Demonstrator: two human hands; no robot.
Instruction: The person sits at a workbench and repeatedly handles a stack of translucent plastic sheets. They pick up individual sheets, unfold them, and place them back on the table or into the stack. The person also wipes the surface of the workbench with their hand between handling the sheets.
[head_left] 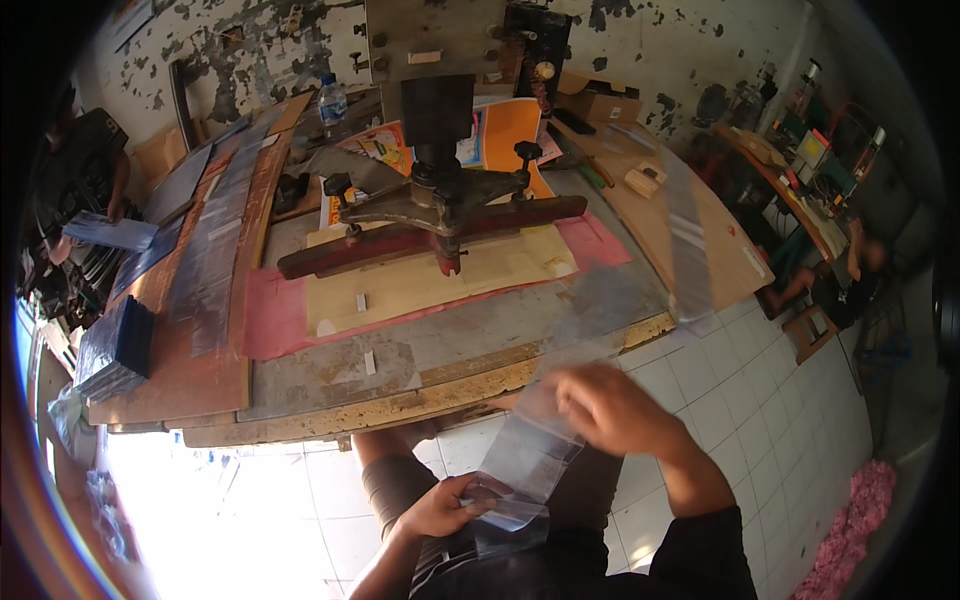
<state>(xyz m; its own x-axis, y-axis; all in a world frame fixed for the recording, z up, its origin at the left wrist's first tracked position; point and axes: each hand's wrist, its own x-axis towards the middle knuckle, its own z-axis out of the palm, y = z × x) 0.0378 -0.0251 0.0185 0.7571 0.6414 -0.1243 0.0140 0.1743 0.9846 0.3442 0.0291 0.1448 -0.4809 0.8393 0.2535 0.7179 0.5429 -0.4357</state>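
Observation:
My left hand (440, 508) is closed on the lower end of a clear plastic sheet (530, 455), thumb on top, above my lap. Folded, overlapping layers of the plastic hang below those fingers. At the sheet's upper end my right hand (620, 410) is raised with curled fingers, pinching the plastic and slightly blurred. From there a smeared, see-through strip (597, 310) reaches up over the table's front edge. In front stands a press with a red bar (430, 237) above a yellow sheet (430, 285) on a pink sheet (275, 315).
A stack of plastic-wrapped dark pieces (118, 350) sits at the table's left. Long clear strips (205, 270) lie on the brown board there, another strip (688, 240) on the right board. A water bottle (331, 100) stands behind. Other people are at both sides.

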